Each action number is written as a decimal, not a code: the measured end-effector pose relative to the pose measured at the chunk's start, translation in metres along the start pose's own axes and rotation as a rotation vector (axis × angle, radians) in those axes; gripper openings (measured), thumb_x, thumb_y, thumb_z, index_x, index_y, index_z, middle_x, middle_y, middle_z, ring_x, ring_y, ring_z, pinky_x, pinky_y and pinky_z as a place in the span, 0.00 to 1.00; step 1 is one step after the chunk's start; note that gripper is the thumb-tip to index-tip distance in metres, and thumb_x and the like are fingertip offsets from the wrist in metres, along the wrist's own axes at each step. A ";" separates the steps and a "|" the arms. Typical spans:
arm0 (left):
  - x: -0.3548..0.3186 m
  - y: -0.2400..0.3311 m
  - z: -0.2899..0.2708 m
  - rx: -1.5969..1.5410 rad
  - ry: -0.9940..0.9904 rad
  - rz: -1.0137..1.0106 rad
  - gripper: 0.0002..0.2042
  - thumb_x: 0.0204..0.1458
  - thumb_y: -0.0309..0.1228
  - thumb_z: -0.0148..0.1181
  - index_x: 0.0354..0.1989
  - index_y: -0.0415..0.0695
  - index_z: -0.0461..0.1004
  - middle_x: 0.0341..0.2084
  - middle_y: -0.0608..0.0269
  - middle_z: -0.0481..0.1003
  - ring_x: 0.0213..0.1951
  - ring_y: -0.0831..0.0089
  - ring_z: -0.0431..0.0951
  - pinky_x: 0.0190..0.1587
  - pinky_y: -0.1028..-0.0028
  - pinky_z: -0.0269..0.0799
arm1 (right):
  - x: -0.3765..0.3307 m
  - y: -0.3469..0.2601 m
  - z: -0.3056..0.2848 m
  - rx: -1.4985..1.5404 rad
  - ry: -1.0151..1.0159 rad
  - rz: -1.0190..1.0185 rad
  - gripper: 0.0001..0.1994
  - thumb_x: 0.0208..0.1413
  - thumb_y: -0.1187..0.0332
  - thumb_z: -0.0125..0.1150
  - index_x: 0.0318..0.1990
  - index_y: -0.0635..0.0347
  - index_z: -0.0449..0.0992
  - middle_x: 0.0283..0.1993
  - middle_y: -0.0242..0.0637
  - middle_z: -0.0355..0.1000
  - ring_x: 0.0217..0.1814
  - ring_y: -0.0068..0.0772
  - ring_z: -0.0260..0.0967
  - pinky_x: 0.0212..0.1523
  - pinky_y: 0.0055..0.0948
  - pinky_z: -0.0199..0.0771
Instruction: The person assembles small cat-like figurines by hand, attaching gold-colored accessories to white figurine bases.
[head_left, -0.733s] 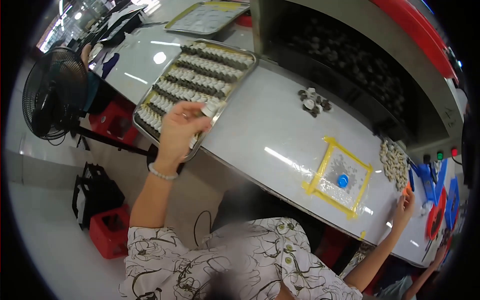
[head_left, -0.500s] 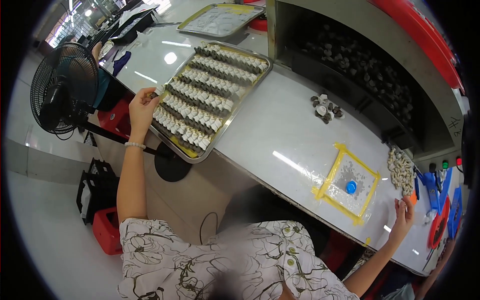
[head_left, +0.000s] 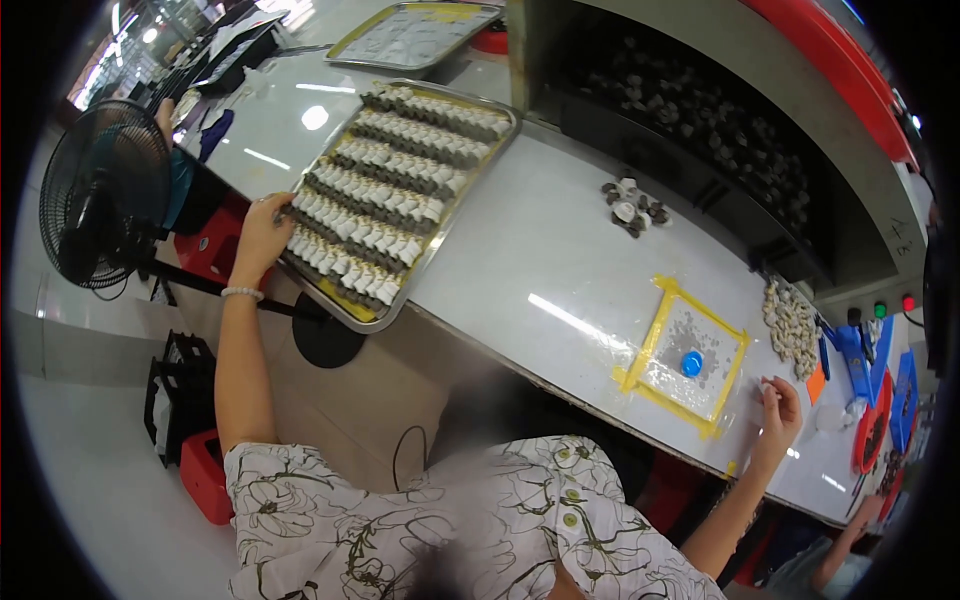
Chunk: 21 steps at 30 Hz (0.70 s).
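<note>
Left hand at the tray
Right hand near yellow tape; cannot tell if either grip is closed.

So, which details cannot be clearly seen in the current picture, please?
Head view: what, if anything, the left hand holds; the hand covers it.
Head view: whether the right hand pinches something; too small.
Head view: exact shapes of pieces in the machine; dim, small.
</note>
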<state>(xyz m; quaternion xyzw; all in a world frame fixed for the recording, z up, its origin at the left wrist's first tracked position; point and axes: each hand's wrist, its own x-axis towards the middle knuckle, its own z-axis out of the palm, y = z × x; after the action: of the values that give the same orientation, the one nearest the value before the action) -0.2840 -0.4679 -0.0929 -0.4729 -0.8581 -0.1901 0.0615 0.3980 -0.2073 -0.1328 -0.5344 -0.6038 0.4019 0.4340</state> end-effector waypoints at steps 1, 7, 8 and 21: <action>-0.002 0.000 -0.004 0.025 -0.004 0.006 0.18 0.40 0.20 0.53 0.44 0.37 0.72 0.40 0.48 0.74 0.45 0.52 0.71 0.51 0.65 0.65 | -0.002 -0.005 0.007 -0.017 -0.021 -0.007 0.08 0.54 0.74 0.58 0.41 0.66 0.73 0.38 0.31 0.71 0.39 0.21 0.68 0.40 0.19 0.66; 0.002 -0.002 -0.007 0.091 -0.035 -0.089 0.16 0.45 0.17 0.50 0.44 0.34 0.73 0.37 0.46 0.75 0.42 0.53 0.74 0.48 0.66 0.68 | -0.006 -0.009 0.025 -0.132 -0.059 -0.058 0.08 0.50 0.79 0.58 0.39 0.65 0.74 0.35 0.28 0.68 0.32 0.16 0.61 0.35 0.15 0.61; 0.005 0.002 -0.006 0.081 -0.039 -0.071 0.16 0.45 0.17 0.50 0.44 0.34 0.73 0.37 0.46 0.75 0.42 0.53 0.74 0.48 0.66 0.68 | -0.008 -0.009 0.024 -0.163 -0.070 -0.101 0.08 0.50 0.79 0.58 0.39 0.65 0.74 0.34 0.28 0.67 0.32 0.16 0.60 0.34 0.15 0.61; 0.042 0.285 0.061 -0.346 -0.199 0.658 0.26 0.48 0.41 0.62 0.52 0.38 0.68 0.51 0.41 0.67 0.55 0.49 0.65 0.58 0.63 0.59 | -0.011 -0.009 0.023 -0.200 -0.040 -0.136 0.08 0.49 0.81 0.59 0.38 0.65 0.74 0.35 0.29 0.68 0.33 0.17 0.62 0.35 0.15 0.62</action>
<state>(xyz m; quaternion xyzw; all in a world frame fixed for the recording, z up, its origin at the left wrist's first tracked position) -0.0643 -0.2743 -0.0602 -0.7426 -0.6175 -0.2553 -0.0451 0.3741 -0.2200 -0.1319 -0.5248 -0.6841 0.3200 0.3927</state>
